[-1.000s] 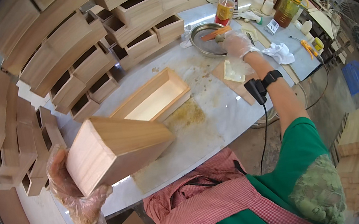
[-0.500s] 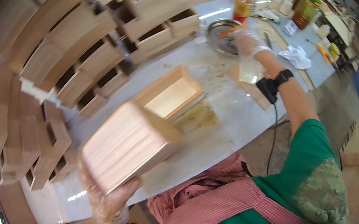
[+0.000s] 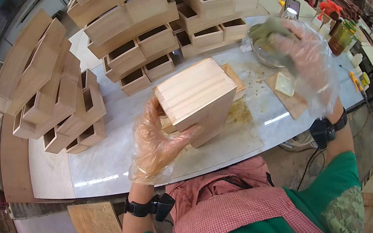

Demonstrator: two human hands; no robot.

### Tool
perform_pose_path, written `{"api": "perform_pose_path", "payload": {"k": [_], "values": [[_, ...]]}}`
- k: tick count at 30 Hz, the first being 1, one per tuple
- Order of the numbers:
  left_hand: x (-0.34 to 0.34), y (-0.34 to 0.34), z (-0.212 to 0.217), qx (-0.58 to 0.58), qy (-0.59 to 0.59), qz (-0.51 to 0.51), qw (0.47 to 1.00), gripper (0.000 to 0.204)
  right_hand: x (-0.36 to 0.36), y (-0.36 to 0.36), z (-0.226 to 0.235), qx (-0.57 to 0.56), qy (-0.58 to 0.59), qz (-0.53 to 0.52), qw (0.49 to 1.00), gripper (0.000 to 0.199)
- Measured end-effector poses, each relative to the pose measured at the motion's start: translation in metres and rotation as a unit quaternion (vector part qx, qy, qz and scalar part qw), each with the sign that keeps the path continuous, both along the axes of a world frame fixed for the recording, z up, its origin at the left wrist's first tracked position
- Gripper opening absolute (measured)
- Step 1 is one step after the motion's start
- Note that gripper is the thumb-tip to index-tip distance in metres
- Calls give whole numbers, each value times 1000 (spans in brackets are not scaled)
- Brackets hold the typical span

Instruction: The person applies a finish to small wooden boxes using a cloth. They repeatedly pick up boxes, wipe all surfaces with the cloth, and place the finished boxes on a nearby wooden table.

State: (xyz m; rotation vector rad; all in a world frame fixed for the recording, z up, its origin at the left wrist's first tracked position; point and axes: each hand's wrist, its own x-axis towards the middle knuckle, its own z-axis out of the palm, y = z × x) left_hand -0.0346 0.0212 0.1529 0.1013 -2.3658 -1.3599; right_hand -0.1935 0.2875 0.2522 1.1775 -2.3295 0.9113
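My left hand (image 3: 156,138), in a clear plastic glove, grips a pale wooden box (image 3: 196,90) above the table, thumb on its near side. The box is tilted, with a closed face up. Behind and below it, another wooden box (image 3: 234,78) on the table is mostly hidden. At the right, my gloved right hand (image 3: 305,49) is closed on a grey-green cloth (image 3: 268,32), blurred by motion, over a round metal pan (image 3: 259,53). Near that hand, a small translucent dish (image 3: 284,84) lies on a thin wooden board (image 3: 294,103).
Stacked wooden drawer boxes stand at the back (image 3: 137,51) and left (image 3: 59,100) of the pale table (image 3: 106,163). Brown stains (image 3: 241,120) mark its surface beside the held box. A phone (image 3: 292,7), a dark green can (image 3: 342,37) and orange-handled pliers (image 3: 355,81) are at the right.
The view has shifted. My left hand has raised and turned the held box, moving it in front of the other box. In my right hand, the grey-green cloth now shows above the pan.
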Motion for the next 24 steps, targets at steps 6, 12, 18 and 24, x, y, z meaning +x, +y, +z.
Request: {"api": "perform_pose_path", "payload": {"k": [6, 12, 18, 24], "values": [[-3, 5, -3, -43, 35, -13, 998, 93, 40, -48, 2, 77, 169, 188, 964, 33], [-3, 3, -9, -47, 59, -8, 997, 91, 6, -42, -4, 171, 119, 157, 965, 33], [1, -4, -2, -107, 19, -6, 994, 90, 46, -88, -2, 171, 235, 297, 910, 31], [-3, 4, -13, -8, 113, -12, 994, 89, 2, -88, 6, 288, 135, 150, 936, 32]]}}
